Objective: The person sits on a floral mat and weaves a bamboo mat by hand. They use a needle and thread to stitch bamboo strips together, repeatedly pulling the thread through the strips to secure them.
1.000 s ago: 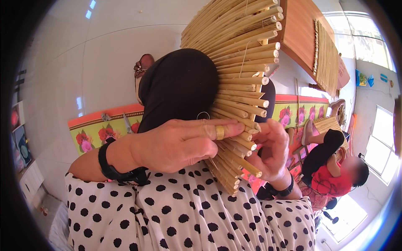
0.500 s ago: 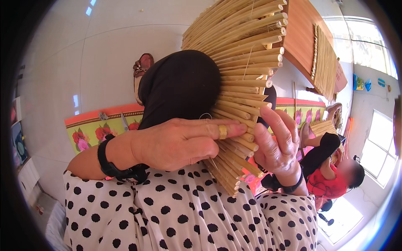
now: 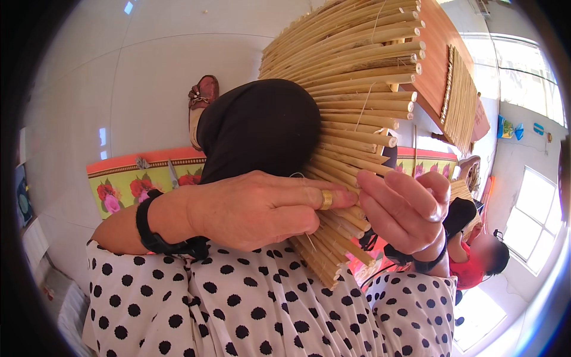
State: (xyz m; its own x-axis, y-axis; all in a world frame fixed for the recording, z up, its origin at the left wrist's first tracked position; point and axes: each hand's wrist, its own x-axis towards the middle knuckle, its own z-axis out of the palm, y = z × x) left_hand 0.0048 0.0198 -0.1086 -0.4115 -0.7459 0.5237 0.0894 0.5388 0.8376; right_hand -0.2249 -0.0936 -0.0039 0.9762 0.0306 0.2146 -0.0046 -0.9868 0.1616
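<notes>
A mat of pale reed sticks [image 3: 342, 89], joined with thin thread, lies across my dark-trousered knee and runs down to my lap. My left hand [image 3: 262, 208], with a gold ring, is closed on the lower part of the mat, its fingers stretched along the sticks. By its knuckles a thin curved loop [image 3: 297, 175] shows; whether it is thread or wire I cannot tell. My right hand [image 3: 410, 211] is curled at the stick ends, its fingertips pinched against them beside my left fingertips. The undersides of both grips are hidden.
A flowered cloth strip [image 3: 134, 187] lies behind my knee, bearing a pointed metal blade [image 3: 173, 174] and a small grey crumpled thing [image 3: 142, 163]. A wooden table [image 3: 440, 71] holds another stick mat [image 3: 461, 98]. At right sits another person in red [image 3: 467, 268].
My right hand's fingers have gone from spread to curled, moving in against the stick ends. My left hand has slid slightly right. The mat's stick ends have shifted a little to the right.
</notes>
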